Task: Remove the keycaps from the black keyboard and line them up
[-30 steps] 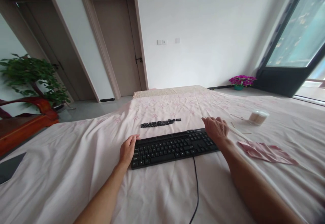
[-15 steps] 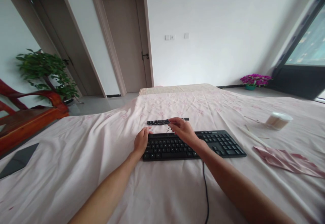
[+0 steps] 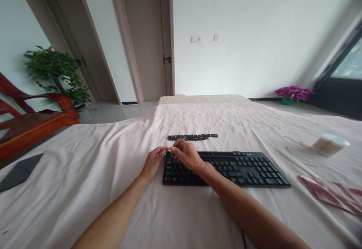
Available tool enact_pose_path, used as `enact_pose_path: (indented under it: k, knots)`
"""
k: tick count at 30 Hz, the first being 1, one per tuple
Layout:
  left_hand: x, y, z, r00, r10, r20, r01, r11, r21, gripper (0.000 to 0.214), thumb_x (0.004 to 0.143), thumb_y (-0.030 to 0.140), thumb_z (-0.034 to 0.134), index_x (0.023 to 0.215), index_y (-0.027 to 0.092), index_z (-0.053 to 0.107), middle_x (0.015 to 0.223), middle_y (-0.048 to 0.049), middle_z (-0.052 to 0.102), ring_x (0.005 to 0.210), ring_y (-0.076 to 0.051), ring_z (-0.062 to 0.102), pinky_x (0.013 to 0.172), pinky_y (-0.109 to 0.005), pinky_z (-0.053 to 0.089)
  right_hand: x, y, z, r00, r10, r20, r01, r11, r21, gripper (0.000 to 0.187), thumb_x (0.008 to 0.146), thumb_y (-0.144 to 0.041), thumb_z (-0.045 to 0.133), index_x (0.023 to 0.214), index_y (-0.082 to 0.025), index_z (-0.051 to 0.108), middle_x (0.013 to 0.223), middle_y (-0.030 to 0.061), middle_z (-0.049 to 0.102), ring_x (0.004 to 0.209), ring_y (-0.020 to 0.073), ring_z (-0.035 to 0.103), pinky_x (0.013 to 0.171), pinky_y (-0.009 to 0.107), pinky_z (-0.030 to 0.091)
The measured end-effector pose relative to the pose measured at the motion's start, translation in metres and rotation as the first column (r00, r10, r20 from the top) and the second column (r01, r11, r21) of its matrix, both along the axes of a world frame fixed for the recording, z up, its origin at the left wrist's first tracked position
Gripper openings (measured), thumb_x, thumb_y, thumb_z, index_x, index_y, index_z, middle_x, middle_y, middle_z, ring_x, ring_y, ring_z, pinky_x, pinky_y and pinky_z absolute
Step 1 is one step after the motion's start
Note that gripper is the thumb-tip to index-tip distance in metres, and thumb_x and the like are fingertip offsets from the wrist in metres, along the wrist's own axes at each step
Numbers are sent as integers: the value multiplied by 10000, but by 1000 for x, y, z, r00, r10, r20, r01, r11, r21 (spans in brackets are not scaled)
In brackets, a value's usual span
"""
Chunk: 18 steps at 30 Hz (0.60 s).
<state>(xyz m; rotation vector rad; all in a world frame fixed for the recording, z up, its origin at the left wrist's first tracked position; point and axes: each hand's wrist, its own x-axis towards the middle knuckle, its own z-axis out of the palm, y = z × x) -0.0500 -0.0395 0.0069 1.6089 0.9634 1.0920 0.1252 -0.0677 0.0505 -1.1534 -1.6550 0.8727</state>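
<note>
My left hand [image 3: 154, 160] and right hand [image 3: 186, 154], grasp unclear, adjoin at ten o'clock on the keyboard [image 3: 256, 168], seemingly delicate handling that next needs steadiness.

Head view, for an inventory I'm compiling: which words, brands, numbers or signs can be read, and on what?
No text can be read for certain.
Black rectangular plastic keyboard: key legends and pale top-edge mark, too small and blurred.
Small loose black keycaps: any markings too small.

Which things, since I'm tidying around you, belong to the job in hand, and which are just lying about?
In the job, apparently: keyboard, loose keys, perhaps tub of sticks and pink cloth.

Just lying about, apparently: dark flat thing, wooden chair, leafy plant, purple flowers.
</note>
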Motion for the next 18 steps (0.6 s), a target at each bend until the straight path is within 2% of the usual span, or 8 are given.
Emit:
enact_pose_path:
  k: [4,7,10,15,18]
  knots:
    - [0,1,2,999,2,-44,-1,1000,28,352,858,416,498,1025,154,665,1007,-61,697,996,-217,607,919,-328,442,-3,2,4,994,88,72,-87,996,-10,207,894,-389,508,843,-188,511,674,-11,609,543,109,579,454,191,446]
    - [-2,0,6,996,12,-88,-9,999,31,342,841,405,511,1004,153,675,977,-60,702,970,-224,612,895,-331,453,-7,0,12,970,114,217,-130,990,60,164,910,-335,493,835,-190,512,684,-11,617,564,110,576,508,200,440]
    - [-8,-1,12,993,-53,-105,56,998,32,310,822,371,530,990,158,680,980,-60,693,960,-227,611,902,-336,453,-12,-2,14,930,100,355,-166,973,160,117,914,-287,492,849,-192,514,708,-8,618,622,124,589,588,217,440]
    - [-18,1,15,967,-221,-124,231,970,73,259,758,294,619,975,176,696,1145,-93,627,1075,-251,567,961,-351,434,-15,-1,-1,885,44,464,-216,920,326,101,942,-256,428,934,-207,516,796,8,618,686,144,599,650,234,432]
    - [-17,1,10,962,-211,-175,233,965,121,181,719,313,678,857,204,719,1132,-78,625,1057,-244,573,937,-328,451,-15,0,-8,877,24,479,-220,908,357,158,960,-252,372,918,-214,519,805,11,603,657,136,587,637,229,434]
